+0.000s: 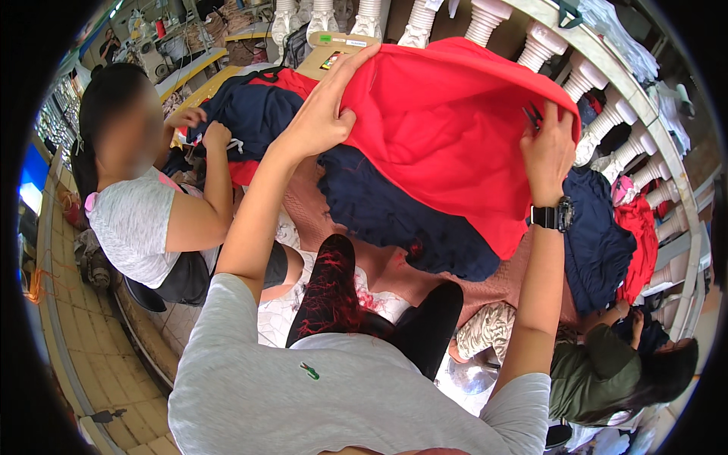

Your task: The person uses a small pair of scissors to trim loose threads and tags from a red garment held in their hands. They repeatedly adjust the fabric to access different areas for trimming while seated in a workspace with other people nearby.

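A large piece of red fabric (447,129), perhaps a garment, is stretched between my two raised hands, its upper part bowed open. My left hand (322,114) grips its left edge between thumb and fingers. At the right edge, my right hand (550,148) is closed on the fabric. Two dark pointed blades of small thread snips (533,116) stick out by its fingers, and the rest of them is hidden. Below the red fabric, a navy cloth (402,216) lies over the brownish-pink table cover (303,201).
To my left a person (144,189) handles navy cloth (254,114). Another person (614,371) sits at the lower right. A white balustrade (542,45) curves behind the table. More navy (599,235) and red garments (637,239) lie at the right. A cardboard box (341,49) stands behind.
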Action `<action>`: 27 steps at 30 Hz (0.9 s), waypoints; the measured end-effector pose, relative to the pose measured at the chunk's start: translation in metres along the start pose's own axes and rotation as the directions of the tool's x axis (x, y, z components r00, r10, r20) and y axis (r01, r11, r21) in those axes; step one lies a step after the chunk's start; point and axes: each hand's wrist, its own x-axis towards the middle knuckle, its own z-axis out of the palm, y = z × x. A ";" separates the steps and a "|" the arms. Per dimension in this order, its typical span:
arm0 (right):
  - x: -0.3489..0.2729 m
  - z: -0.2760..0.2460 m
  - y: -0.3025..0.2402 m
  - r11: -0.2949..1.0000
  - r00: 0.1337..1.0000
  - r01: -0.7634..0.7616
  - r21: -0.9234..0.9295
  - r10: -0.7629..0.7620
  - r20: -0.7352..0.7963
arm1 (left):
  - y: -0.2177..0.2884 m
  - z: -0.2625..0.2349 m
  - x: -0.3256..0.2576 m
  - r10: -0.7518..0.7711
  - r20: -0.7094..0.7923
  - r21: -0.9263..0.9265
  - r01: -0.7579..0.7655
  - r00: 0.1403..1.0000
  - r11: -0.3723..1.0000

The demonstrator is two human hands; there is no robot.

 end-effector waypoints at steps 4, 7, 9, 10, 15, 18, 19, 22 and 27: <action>0.001 -0.001 0.024 1.000 1.000 -0.002 -0.019 0.001 -0.021 | -0.002 -0.002 0.002 0.032 -0.019 0.153 -0.029 0.999 0.988; -0.008 0.013 0.068 0.993 0.968 -0.042 -0.113 0.068 0.240 | -0.050 -0.015 -0.003 0.032 0.075 0.386 -0.059 0.997 0.921; -0.017 0.011 0.076 0.996 0.934 -0.058 -0.063 0.077 0.349 | -0.084 -0.021 -0.014 -0.117 0.130 0.417 0.053 0.984 0.907; -0.020 0.007 0.078 0.996 0.919 -0.067 -0.053 0.083 0.386 | -0.092 -0.022 -0.015 -0.220 0.136 0.367 0.157 0.966 0.917; -0.017 -0.022 0.076 0.990 0.829 -0.128 -0.050 0.135 0.543 | -0.104 -0.027 -0.022 -0.435 0.208 -0.222 0.476 0.876 0.851; -0.022 -0.032 0.080 0.995 0.894 -0.040 0.087 -0.004 0.448 | -0.104 -0.028 -0.025 -0.240 0.108 0.143 0.224 0.965 0.964; -0.025 -0.034 0.082 0.987 0.925 0.022 0.156 -0.079 0.371 | -0.103 -0.029 -0.024 -0.243 0.068 0.183 0.227 0.968 0.957; -0.025 -0.057 0.082 0.972 0.866 0.049 0.232 -0.157 0.475 | -0.103 -0.037 -0.022 -0.237 -0.041 0.262 0.240 0.971 0.935; -0.031 -0.025 0.134 0.758 0.917 -0.262 0.597 0.004 0.398 | -0.135 -0.063 -0.016 -0.328 -0.132 0.108 0.343 0.935 0.933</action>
